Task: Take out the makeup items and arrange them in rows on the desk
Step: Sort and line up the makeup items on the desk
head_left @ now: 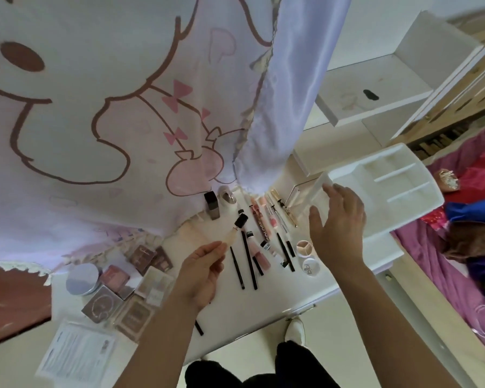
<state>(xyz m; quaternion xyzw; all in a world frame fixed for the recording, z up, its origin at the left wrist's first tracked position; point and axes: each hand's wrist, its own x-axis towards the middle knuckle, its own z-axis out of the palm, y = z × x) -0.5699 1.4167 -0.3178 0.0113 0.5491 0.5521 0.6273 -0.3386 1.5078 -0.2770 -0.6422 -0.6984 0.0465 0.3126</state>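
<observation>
Bottle (233,236) pinched at base by left hand (202,273) fingers, cap pointing away, just left of pencils (248,261); right hand (339,225) straight-fingered, holding nothing, right of pencils by tray (420,197).

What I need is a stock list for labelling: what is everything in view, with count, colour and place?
Desk: one, white, under the makeup.
Curtain: one, white-pink cartoon print, behind the desk.
Organiser tray: one, white, desk's right end.
Pencils: several, black, middle rows.
Lip gloss tubes: a few, pink, among the pencils.
Palettes: several, brown and pink, left cluster.
Round jar: one, silvery, far left.
Round compacts: two, whitish, right of the pencils.
Dark bottle: one, brownish, by the curtain.
Printed sheet: one, white, front left.
Small bottle: one, pale with black cap, held above the pencils.
Left hand: one, pinching the small bottle.
Right hand: one, fingers straight, at the tray's near corner.
</observation>
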